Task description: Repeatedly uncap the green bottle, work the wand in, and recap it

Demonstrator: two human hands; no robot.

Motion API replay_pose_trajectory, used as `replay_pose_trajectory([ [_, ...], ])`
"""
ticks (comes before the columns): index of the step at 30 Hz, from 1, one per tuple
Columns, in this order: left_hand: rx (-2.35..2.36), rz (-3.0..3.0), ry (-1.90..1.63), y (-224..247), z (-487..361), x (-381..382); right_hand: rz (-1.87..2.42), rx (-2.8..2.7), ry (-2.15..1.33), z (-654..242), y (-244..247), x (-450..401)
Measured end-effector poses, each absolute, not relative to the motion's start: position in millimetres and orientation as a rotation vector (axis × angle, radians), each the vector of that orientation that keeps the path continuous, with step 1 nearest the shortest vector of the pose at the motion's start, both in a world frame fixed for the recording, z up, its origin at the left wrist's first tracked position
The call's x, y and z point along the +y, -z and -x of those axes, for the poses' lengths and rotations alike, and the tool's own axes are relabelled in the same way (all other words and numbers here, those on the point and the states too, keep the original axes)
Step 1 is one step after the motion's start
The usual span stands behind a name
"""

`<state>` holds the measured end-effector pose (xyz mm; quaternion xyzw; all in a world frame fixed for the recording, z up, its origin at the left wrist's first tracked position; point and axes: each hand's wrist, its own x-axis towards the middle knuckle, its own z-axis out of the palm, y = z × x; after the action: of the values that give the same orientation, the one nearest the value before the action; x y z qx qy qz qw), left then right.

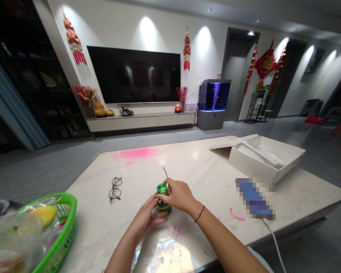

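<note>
A small shiny green object, with a darker green-rimmed lower part, stands on the pale table in front of me. My right hand grips its upper part from the right, thumb across the front. From the left, my left hand holds it lower down, its fingers partly round the base. A thin dark strand sticks up just behind the right fingertips. What lies between the fingertips is too small to make out.
Glasses lie left on the marble table. A green basket with bagged items is at the near left. An open white box stands at the right, near a blurred blue device with a white cable.
</note>
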<state>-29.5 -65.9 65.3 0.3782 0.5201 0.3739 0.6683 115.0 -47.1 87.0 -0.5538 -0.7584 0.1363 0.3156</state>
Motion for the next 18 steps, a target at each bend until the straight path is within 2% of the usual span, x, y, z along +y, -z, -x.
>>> replay_pose_trajectory([
  [8,1.065,-0.831,-0.839,-54.4,31.0,-61.2,1.462,-2.053,-0.287,-112.4,-84.0,-45.3],
  [18,1.074,-0.828,-0.832,-50.8,29.6,-60.3,1.358,-2.064,-0.373,-112.4,-77.8,-37.1],
])
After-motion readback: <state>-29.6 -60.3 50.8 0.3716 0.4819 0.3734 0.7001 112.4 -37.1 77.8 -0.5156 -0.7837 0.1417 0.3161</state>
